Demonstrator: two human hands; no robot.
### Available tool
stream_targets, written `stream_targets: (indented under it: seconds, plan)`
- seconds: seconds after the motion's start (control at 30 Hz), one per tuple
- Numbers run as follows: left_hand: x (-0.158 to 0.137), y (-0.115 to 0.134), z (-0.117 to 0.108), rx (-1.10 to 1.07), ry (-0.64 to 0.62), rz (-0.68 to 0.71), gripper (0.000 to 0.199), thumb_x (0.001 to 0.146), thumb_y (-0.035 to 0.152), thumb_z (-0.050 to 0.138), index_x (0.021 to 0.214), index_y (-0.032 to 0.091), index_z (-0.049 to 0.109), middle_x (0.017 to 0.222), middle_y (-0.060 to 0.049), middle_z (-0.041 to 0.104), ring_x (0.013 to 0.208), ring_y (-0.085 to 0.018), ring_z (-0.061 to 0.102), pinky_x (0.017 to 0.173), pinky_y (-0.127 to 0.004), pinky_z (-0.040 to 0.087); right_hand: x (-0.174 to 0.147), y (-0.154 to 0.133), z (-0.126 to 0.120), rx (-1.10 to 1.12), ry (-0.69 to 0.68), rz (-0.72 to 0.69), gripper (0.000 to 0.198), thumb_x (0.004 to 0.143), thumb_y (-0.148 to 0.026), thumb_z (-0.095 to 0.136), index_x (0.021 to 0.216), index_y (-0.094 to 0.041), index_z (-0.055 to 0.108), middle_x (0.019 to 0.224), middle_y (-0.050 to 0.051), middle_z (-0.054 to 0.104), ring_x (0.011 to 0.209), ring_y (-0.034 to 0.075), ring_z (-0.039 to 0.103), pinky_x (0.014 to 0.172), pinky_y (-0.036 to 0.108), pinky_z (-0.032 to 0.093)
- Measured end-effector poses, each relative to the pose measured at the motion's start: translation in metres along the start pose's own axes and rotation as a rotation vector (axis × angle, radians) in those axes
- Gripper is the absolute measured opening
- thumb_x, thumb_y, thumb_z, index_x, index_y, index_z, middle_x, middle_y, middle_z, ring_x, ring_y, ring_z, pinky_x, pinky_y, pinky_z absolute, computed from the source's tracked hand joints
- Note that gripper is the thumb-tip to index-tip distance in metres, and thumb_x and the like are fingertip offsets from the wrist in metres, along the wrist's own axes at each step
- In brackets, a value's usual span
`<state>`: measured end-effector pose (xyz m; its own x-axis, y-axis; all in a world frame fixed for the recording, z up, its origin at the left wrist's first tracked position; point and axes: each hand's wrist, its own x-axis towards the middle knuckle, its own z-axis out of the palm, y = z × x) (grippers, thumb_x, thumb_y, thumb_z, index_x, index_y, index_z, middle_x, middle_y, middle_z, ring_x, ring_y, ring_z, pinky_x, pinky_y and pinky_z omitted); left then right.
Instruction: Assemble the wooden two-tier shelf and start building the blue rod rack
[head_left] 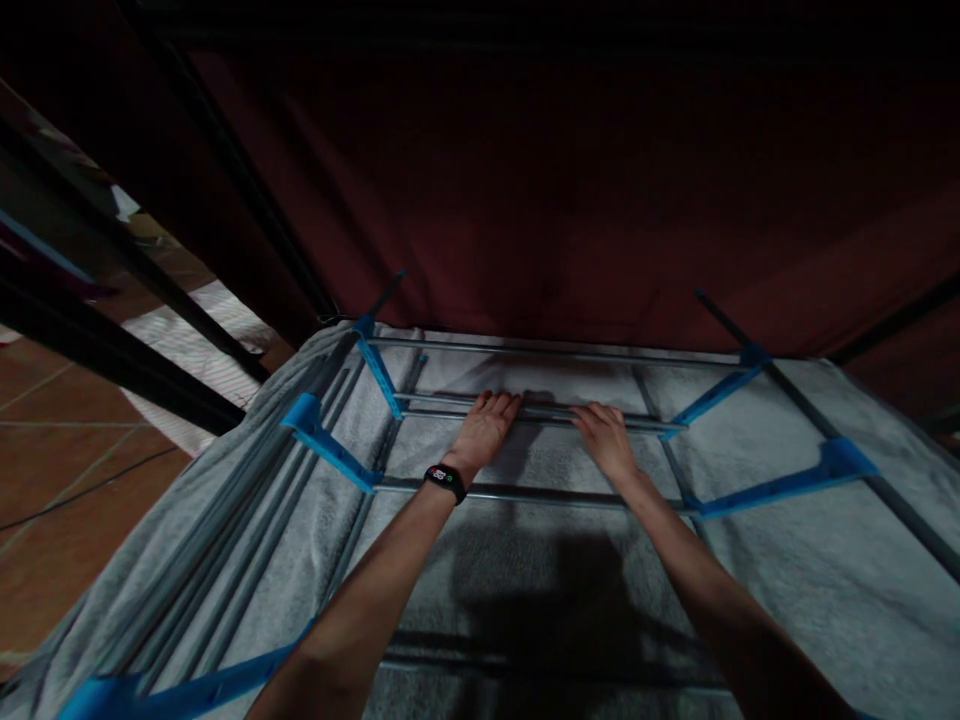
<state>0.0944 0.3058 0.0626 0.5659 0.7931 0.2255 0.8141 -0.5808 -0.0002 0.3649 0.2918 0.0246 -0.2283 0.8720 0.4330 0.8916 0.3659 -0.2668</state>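
My left hand (487,430), with a black fitness band (445,482) on the wrist, lies over a thin grey metal rod (546,412) with its fingers bent across it. To the right, my right hand (602,436) has its fingers on the same rod, pointing inward. A second rod runs close beside it; which of the two each finger touches is partly hidden. The rods span a frame with blue plastic brackets (331,446) on the left and more blue brackets (787,486) on the right. A nearer crossbar (544,496) passes under my forearms.
A grey fleecy blanket (847,570) lies under the frame. Several loose grey tubes (225,560) rest along the left side. Behind hangs a dark red cloth (540,220). Dark posts (112,345) stand at left, above a tiled floor (67,480) with a cable.
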Motion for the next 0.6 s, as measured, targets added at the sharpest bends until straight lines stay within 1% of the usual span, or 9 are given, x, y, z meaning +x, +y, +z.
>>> stream_targets:
  seconds: [0.17, 0.33, 0.47, 0.6]
  plan:
    - [0.013, 0.016, 0.003, -0.071, 0.043, 0.109, 0.055, 0.096, 0.009, 0.039, 0.151, 0.013, 0.044, 0.138, -0.015, 0.060, 0.126, -0.025, 0.054, 0.115, -0.042, 0.037, 0.001, -0.004, 0.001, 0.009, -0.001, 0.032, 0.030, 0.102, -0.027, 0.050, 0.122, -0.024, 0.073, 0.109, 0.011, 0.070, 0.102, 0.027, 0.060, 0.098, 0.042, 0.041]
    - [0.029, 0.032, 0.012, -0.089, 0.076, 0.180, 0.055, 0.095, 0.006, 0.039, 0.149, 0.015, 0.046, 0.136, -0.013, 0.061, 0.125, -0.024, 0.056, 0.112, -0.040, 0.040, 0.004, -0.007, 0.004, 0.019, -0.008, 0.061, 0.026, 0.100, -0.022, 0.056, 0.119, -0.025, 0.073, 0.108, 0.009, 0.071, 0.103, 0.026, 0.061, 0.099, 0.041, 0.042]
    - [0.035, 0.044, 0.015, -0.065, 0.060, 0.222, 0.056, 0.094, 0.005, 0.039, 0.149, 0.015, 0.045, 0.136, -0.014, 0.061, 0.125, -0.025, 0.056, 0.112, -0.042, 0.040, 0.003, -0.006, 0.008, 0.025, -0.001, 0.061, 0.027, 0.099, -0.018, 0.058, 0.120, -0.027, 0.072, 0.111, 0.008, 0.071, 0.107, 0.026, 0.061, 0.101, 0.043, 0.041]
    - [0.038, 0.052, 0.016, -0.063, 0.021, 0.247, 0.056, 0.094, 0.003, 0.036, 0.148, 0.014, 0.045, 0.136, -0.013, 0.062, 0.124, -0.023, 0.057, 0.112, -0.041, 0.039, 0.001, -0.007, 0.012, 0.008, -0.003, 0.069, 0.028, 0.098, -0.015, 0.056, 0.119, -0.025, 0.072, 0.111, 0.009, 0.070, 0.109, 0.027, 0.060, 0.102, 0.044, 0.041]
